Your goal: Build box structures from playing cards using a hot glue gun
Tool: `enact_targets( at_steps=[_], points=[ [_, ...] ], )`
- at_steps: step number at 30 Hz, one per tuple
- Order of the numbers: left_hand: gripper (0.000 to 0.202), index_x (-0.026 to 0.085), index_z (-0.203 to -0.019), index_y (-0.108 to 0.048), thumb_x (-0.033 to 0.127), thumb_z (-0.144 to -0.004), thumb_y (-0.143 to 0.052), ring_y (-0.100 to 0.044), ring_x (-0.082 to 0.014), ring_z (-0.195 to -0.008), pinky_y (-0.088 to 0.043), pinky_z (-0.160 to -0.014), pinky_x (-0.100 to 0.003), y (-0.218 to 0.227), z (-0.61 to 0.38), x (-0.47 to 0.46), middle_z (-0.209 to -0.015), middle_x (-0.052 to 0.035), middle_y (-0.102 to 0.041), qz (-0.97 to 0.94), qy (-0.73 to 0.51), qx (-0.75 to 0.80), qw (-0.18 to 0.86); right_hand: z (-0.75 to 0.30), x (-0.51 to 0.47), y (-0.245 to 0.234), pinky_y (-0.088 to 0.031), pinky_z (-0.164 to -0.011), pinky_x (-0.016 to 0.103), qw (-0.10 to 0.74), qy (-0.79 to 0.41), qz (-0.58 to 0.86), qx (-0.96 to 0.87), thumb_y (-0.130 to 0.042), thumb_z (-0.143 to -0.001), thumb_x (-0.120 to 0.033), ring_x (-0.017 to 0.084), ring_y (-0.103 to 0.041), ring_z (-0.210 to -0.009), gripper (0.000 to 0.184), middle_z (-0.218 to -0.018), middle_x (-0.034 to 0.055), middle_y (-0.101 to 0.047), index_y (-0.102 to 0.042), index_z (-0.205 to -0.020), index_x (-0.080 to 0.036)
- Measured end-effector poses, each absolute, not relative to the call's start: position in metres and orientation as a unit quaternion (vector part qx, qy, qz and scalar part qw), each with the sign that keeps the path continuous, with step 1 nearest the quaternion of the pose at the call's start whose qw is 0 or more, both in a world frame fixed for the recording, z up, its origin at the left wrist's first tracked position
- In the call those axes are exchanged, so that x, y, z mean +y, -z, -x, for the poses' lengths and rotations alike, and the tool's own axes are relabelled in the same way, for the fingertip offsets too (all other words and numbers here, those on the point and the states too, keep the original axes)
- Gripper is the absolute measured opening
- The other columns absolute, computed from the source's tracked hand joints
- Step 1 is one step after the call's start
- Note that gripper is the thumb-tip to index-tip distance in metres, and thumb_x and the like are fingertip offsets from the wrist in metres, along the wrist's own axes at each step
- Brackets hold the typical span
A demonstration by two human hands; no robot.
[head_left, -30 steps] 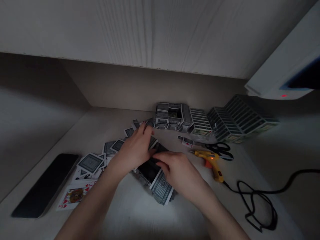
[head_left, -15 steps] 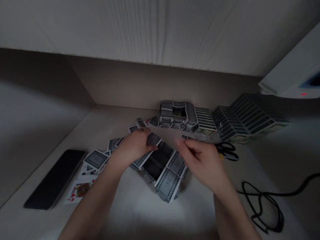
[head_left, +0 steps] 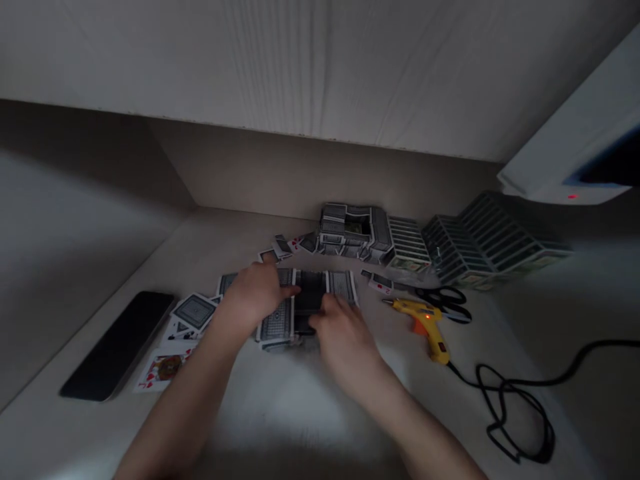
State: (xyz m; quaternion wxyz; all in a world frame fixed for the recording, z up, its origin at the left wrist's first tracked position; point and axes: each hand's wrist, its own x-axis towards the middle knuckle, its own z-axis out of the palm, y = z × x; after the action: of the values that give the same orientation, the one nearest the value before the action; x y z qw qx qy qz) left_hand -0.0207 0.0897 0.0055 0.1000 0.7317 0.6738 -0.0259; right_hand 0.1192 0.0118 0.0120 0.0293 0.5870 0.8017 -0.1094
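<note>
A box-like structure built from playing cards (head_left: 278, 322) rests on the table in front of me, patterned grey backs facing out and a dark hollow in its middle. My left hand (head_left: 253, 298) grips its left part, with the thumb at the rim of the hollow. On the right part, my right hand (head_left: 345, 337) holds the near side, fingertips at the hollow's edge. Both hands cover some of the structure. A taller card structure (head_left: 333, 230) with a square opening stands behind it.
To the right lie a yellow glue gun (head_left: 418, 308) with a black cord (head_left: 545, 384) and scissors (head_left: 457, 310). Rows of slatted card pieces (head_left: 407, 241) stand at the back right. Loose cards (head_left: 195, 313) and a black phone (head_left: 116, 348) lie left.
My right hand has moved left and down onto the card structure, uncovering the glue gun. The structure has turned to sit straighter. My left hand keeps its hold.
</note>
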Motion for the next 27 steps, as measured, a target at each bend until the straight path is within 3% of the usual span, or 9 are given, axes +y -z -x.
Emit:
enact_targets(
  at_steps=[4,6,10,14,17,20,24,27],
  points=[
    [0.078,0.010,-0.138,-0.028,0.054,-0.081,-0.056,-0.065,-0.0364,-0.094,-0.050,-0.073,-0.040,-0.005,0.028,0.068,-0.107,-0.0203,-0.062,-0.732,-0.055,0.673,0.091,-0.149,0.032,-0.007,-0.045,-0.079,0.035,-0.032,0.109,-0.615,0.781,-0.047,-0.085,-0.008,0.025,-0.058,-0.097,0.028,-0.103,0.0124,-0.063,-0.074,-0.090,-0.016],
    [0.077,0.014,-0.141,-0.025,0.057,-0.083,-0.052,-0.065,-0.0355,-0.090,-0.051,-0.070,-0.043,0.000,0.032,0.053,-0.117,-0.0197,-0.054,-0.734,-0.088,0.671,0.053,-0.161,0.038,-0.003,-0.045,-0.079,0.030,-0.086,0.165,-0.607,0.773,-0.051,-0.083,-0.007,0.021,-0.061,-0.093,0.027,-0.104,0.0098,-0.064,-0.074,-0.091,-0.017],
    [0.061,0.020,-0.134,-0.038,0.053,-0.084,-0.053,-0.054,-0.0314,-0.111,-0.048,-0.089,-0.044,0.023,0.033,0.023,-0.118,-0.0134,-0.044,-0.748,-0.235,0.615,0.080,-0.173,0.040,0.011,-0.046,-0.082,0.028,-0.182,0.313,-0.531,0.766,-0.065,-0.078,-0.015,0.019,-0.065,-0.092,0.021,-0.103,0.0052,-0.070,-0.073,-0.096,-0.020],
    [0.042,0.025,-0.126,-0.046,0.040,-0.087,-0.053,-0.056,-0.0218,-0.095,-0.051,-0.084,-0.042,0.047,0.021,0.000,-0.106,-0.0076,-0.042,-0.703,-0.321,0.619,0.142,-0.171,0.041,0.031,-0.049,-0.070,0.028,-0.266,0.386,-0.522,0.712,-0.069,-0.076,-0.031,0.018,-0.066,-0.079,0.016,-0.090,0.0059,-0.072,-0.074,-0.086,-0.018],
    [0.039,0.025,-0.124,-0.046,0.037,-0.088,-0.054,-0.055,-0.0135,-0.071,-0.055,-0.069,-0.034,0.059,0.015,-0.006,-0.096,-0.0034,-0.042,-0.659,-0.371,0.620,0.208,-0.166,0.044,0.046,-0.047,-0.055,0.024,-0.315,0.450,-0.538,0.640,-0.069,-0.074,-0.029,0.013,-0.061,-0.056,0.013,-0.068,0.0020,-0.067,-0.071,-0.074,-0.016],
    [0.036,0.025,-0.122,-0.047,0.035,-0.088,-0.053,-0.054,-0.0110,-0.066,-0.054,-0.061,-0.029,0.065,0.013,-0.005,-0.094,-0.0025,-0.042,-0.657,-0.391,0.602,0.231,-0.162,0.045,0.055,-0.046,-0.048,0.022,-0.335,0.478,-0.532,0.614,-0.067,-0.074,-0.027,0.010,-0.056,-0.047,0.012,-0.061,-0.0014,-0.063,-0.068,-0.071,-0.016],
    [0.024,0.026,-0.111,-0.060,0.029,-0.089,-0.054,-0.053,-0.0151,-0.077,-0.053,-0.068,-0.032,0.069,0.013,-0.005,-0.093,-0.0039,-0.042,-0.705,-0.388,0.580,0.129,-0.159,0.042,0.059,-0.047,-0.049,0.022,-0.359,0.463,-0.530,0.613,-0.066,-0.075,-0.027,0.010,-0.058,-0.049,0.011,-0.064,-0.0017,-0.062,-0.067,-0.073,-0.016],
    [0.022,0.028,-0.108,-0.065,0.025,-0.088,-0.055,-0.053,-0.0222,-0.094,-0.050,-0.080,-0.041,0.067,0.013,-0.007,-0.102,-0.0078,-0.050,-0.749,-0.375,0.546,0.025,-0.160,0.036,0.061,-0.048,-0.051,0.022,-0.378,0.441,-0.536,0.612,-0.067,-0.075,-0.029,0.011,-0.059,-0.052,0.013,-0.071,0.0009,-0.065,-0.069,-0.077,-0.016]
  ],
)
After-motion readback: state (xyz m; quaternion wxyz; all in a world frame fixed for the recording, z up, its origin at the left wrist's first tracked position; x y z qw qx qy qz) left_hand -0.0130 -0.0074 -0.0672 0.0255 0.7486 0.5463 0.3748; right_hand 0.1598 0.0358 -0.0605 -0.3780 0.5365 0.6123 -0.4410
